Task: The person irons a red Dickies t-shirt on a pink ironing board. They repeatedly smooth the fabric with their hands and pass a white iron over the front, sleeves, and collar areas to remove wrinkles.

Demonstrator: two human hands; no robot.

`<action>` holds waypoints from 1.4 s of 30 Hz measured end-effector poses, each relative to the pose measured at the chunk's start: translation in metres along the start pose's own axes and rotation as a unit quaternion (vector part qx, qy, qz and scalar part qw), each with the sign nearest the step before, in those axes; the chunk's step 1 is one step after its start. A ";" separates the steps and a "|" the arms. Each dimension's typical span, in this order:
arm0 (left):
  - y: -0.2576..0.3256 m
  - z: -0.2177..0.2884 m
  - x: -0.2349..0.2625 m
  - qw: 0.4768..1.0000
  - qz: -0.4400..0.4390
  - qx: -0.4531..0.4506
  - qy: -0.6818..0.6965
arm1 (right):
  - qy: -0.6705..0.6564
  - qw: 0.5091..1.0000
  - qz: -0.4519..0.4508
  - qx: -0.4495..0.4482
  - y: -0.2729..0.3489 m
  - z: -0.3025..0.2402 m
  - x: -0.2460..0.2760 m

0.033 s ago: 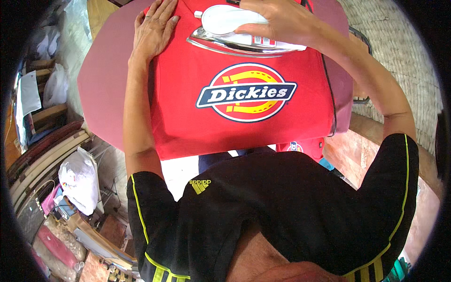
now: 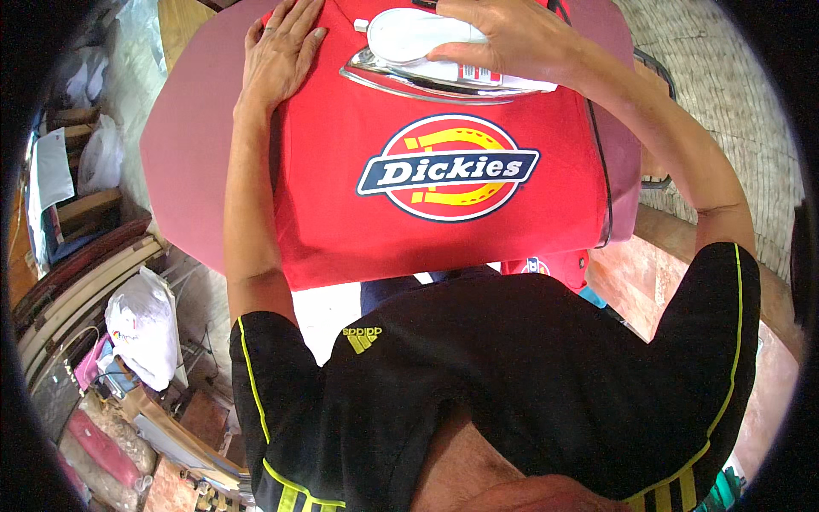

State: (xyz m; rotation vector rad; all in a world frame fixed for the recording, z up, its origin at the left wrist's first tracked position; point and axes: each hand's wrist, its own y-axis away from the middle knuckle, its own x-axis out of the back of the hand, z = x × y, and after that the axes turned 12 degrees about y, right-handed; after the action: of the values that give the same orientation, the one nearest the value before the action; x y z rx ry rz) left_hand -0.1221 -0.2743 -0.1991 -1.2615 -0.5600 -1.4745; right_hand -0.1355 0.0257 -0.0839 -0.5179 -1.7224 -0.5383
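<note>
My right hand (image 2: 516,38) is closed around the handle of a white clothes iron (image 2: 401,38) with a shiny metal base. The iron rests on a red cloth (image 2: 320,183), above a large printed logo (image 2: 448,167) in white, navy and yellow. Its pointed end faces left, towards my other hand. At the cloth's far left edge, my left hand (image 2: 281,51) lies flat, palm down, fingers stretched out and holding nothing. Beneath the cloth is a mauve padded ironing surface (image 2: 192,162). My right fingertips are partly hidden behind the handle at the upper edge.
A black cord (image 2: 601,162) runs down the cloth's right side. More red printed fabric (image 2: 559,266) hangs below the near edge. On the left, a white plastic bag (image 2: 143,328) sits beside stacked boards (image 2: 90,294). Woven matting (image 2: 725,102) covers the area at right.
</note>
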 end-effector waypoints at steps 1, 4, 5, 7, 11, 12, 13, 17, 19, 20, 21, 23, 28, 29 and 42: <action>0.000 0.000 0.001 1.000 -0.005 0.003 0.003 | 0.003 1.000 -0.004 -0.005 0.000 -0.001 0.001; 0.002 -0.002 0.000 0.997 0.053 -0.041 -0.031 | 0.000 0.999 0.011 0.032 -0.009 -0.006 0.000; 0.002 -0.004 -0.003 0.993 0.084 -0.065 -0.051 | -0.003 0.998 0.021 0.054 -0.012 -0.007 -0.002; 0.000 -0.018 -0.016 0.994 0.075 -0.068 -0.035 | 0.033 0.991 0.084 0.099 -0.008 0.009 -0.017; 0.001 -0.020 -0.022 0.996 0.070 -0.054 -0.032 | 0.039 0.982 0.144 0.115 -0.012 0.004 -0.017; 0.001 -0.018 -0.021 0.996 0.068 -0.051 -0.029 | 0.031 0.987 0.127 0.096 -0.012 -0.001 -0.010; 0.000 -0.017 -0.020 0.995 0.072 -0.060 -0.016 | 0.022 0.995 0.072 0.059 -0.011 -0.002 -0.007; 0.002 -0.017 -0.016 0.998 0.056 -0.037 -0.013 | 0.066 0.993 0.091 0.043 0.016 0.019 -0.011; -0.001 -0.014 -0.014 0.998 0.055 -0.033 -0.009 | 0.065 0.985 0.163 -0.008 0.056 0.038 -0.009; 0.000 -0.012 -0.013 0.998 0.053 -0.028 -0.007 | 0.052 0.983 0.156 -0.078 0.067 0.036 0.000; -0.003 -0.009 -0.015 0.998 0.057 -0.032 -0.002 | 0.040 0.977 0.148 -0.150 0.080 0.034 0.009; -0.001 -0.009 -0.013 0.998 0.059 -0.032 -0.005 | 0.000 0.945 0.072 -0.319 0.086 0.019 0.033; -0.002 -0.006 -0.010 0.998 0.058 -0.016 0.009 | -0.059 0.944 0.030 -0.324 0.068 0.035 0.029; -0.004 -0.005 -0.010 0.998 0.056 -0.013 0.011 | -0.052 0.960 0.067 -0.266 0.064 0.053 0.012; 0.002 -0.008 -0.010 0.999 0.046 0.000 0.026 | -0.107 0.981 0.015 -0.164 -0.004 0.049 0.013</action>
State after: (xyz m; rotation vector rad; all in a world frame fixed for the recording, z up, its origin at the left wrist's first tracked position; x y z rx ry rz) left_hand -0.1250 -0.2772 -0.2107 -1.2295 -0.4625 -1.4265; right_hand -0.1781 0.0533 -0.0812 -0.8614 -1.8346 -0.7745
